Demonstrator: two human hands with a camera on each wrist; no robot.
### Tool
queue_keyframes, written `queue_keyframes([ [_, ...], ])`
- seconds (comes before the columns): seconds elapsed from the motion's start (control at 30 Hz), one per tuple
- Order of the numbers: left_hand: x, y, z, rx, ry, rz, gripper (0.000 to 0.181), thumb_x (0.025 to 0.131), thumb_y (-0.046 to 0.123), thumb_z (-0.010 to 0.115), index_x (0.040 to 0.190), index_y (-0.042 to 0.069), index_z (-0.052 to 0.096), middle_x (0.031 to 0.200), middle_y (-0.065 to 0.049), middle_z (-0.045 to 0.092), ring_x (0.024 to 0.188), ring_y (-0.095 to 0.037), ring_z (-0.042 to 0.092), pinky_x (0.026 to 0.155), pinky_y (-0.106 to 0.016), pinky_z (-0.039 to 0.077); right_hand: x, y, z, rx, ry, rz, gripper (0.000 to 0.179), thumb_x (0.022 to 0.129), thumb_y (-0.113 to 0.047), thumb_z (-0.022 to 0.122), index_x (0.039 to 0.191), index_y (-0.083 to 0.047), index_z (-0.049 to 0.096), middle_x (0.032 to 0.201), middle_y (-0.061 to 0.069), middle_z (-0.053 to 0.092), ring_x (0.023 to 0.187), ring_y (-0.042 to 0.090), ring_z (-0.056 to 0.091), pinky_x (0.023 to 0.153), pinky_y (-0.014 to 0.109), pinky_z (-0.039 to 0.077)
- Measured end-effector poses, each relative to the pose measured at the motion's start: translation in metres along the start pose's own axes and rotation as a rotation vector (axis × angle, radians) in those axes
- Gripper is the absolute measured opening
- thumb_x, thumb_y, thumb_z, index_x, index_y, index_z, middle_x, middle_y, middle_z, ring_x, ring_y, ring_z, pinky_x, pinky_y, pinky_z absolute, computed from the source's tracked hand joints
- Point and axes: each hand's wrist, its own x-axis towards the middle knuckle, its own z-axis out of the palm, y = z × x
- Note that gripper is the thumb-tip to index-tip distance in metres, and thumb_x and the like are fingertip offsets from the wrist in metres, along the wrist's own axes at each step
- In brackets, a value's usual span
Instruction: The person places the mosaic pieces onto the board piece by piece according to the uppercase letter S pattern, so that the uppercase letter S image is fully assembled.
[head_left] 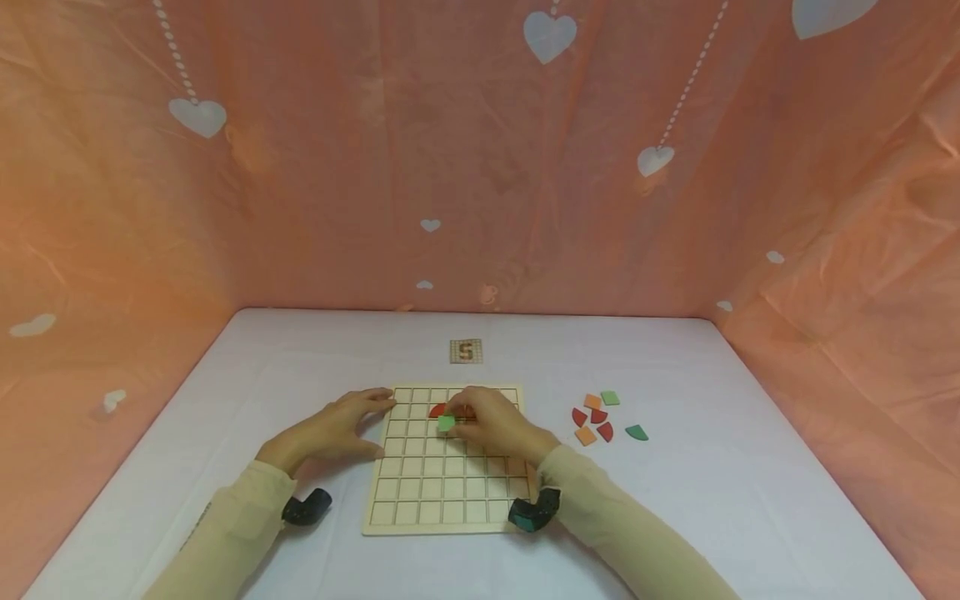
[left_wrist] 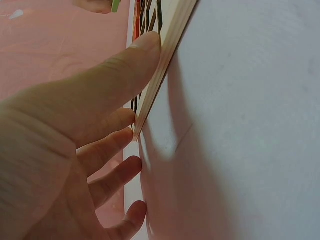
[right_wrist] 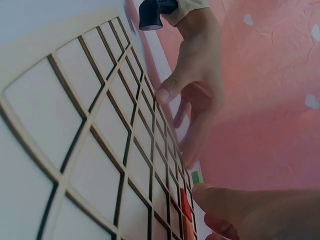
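A wooden grid board [head_left: 420, 490] lies on the white table. Over its upper part, my right hand [head_left: 495, 423] pinches a light green square tile [head_left: 446, 424] between thumb and fingers; the tile also shows in the right wrist view, held just above the far cells. Beside it a red quarter-round piece [head_left: 437, 411] sits in a cell, and more red is partly hidden behind the right fingers. My left hand [head_left: 333, 429] rests at the board's left edge with thumb and fingers spread. In the left wrist view, its thumb [left_wrist: 147, 45] touches the board's rim [left_wrist: 170, 50].
Right of the board lie several loose pieces: orange squares [head_left: 586, 436], red quarter-rounds [head_left: 605, 432], a light green square [head_left: 611, 398] and a darker green quarter-round [head_left: 637, 432]. Behind the board is a small pattern card [head_left: 466, 351]. A pinkish-orange curtain [head_left: 480, 183] surrounds the table.
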Motion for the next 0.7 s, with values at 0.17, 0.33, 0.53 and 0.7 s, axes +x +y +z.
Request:
queue_keyframes([
  [0.17, 0.0, 0.0, 0.0, -0.008, 0.0, -0.002, 0.077, 0.082, 0.022, 0.084, 0.147, 0.0, 0.05, 0.161, -0.022, 0.037, 0.148, -0.049, 0.031, 0.12, -0.067, 0.028, 0.004, -0.003, 0.007, -0.034, 0.001, 0.009, 0.025, 0.089, -0.015, 0.077, 0.113, -0.012, 0.076, 0.113, 0.002, 0.075, 0.102, 0.015, 0.066, 0.089, 0.03, 0.054],
  [0.33, -0.001, 0.0, 0.001, -0.008, 0.004, 0.007, 0.076, 0.081, 0.021, 0.084, 0.146, -0.001, 0.05, 0.16, -0.023, 0.038, 0.148, -0.049, 0.032, 0.12, -0.066, 0.029, 0.008, -0.006, 0.011, -0.08, -0.016, 0.025, 0.025, 0.09, -0.018, 0.076, 0.115, -0.016, 0.075, 0.113, -0.002, 0.075, 0.103, 0.013, 0.067, 0.093, 0.03, 0.054],
  [0.53, -0.002, 0.001, 0.001, -0.008, 0.002, 0.002, 0.076, 0.082, 0.023, 0.083, 0.147, 0.001, 0.05, 0.161, -0.021, 0.037, 0.148, -0.049, 0.031, 0.12, -0.066, 0.029, 0.008, -0.008, 0.013, -0.108, -0.004, 0.022, 0.023, 0.09, -0.017, 0.076, 0.113, -0.014, 0.075, 0.109, -0.001, 0.076, 0.101, 0.013, 0.068, 0.093, 0.031, 0.054],
  [0.7, -0.002, 0.001, 0.0, -0.009, 0.005, -0.004, 0.076, 0.082, 0.022, 0.083, 0.147, 0.002, 0.05, 0.161, -0.02, 0.037, 0.149, -0.049, 0.031, 0.12, -0.066, 0.028, 0.008, -0.011, 0.014, -0.136, -0.002, 0.029, 0.023, 0.09, -0.018, 0.077, 0.112, -0.012, 0.076, 0.106, 0.0, 0.076, 0.099, 0.013, 0.068, 0.091, 0.03, 0.055],
])
